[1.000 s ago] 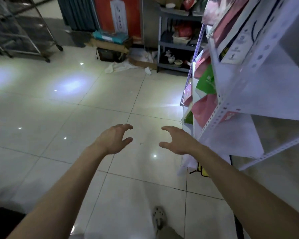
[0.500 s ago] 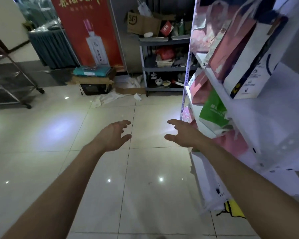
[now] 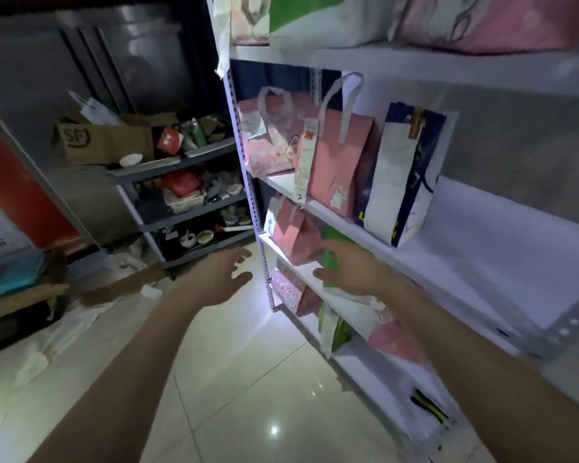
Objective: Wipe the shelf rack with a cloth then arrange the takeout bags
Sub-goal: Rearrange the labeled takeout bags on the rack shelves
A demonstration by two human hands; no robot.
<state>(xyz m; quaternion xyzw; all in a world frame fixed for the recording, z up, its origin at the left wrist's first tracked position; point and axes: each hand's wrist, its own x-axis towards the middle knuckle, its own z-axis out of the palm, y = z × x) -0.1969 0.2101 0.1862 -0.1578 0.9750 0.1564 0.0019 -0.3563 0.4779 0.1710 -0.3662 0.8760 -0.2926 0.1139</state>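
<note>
on the middle tier of the shelf rack, the takeout bags stand upright, long axes vertical, handles up. one tier lower, the right hand is spread before a green bag, holding nothing; left of the rack, the left hand hovers, fingers apart.

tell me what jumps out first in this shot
The white rack fills the right side, with pink bags and a navy-and-white bag standing on its middle shelf. In front, both hands are held out open and empty: the right hand by a lower shelf, the left hand over the tiled floor. At back left stands a cluttered grey shelf with a cardboard box on top.
</note>
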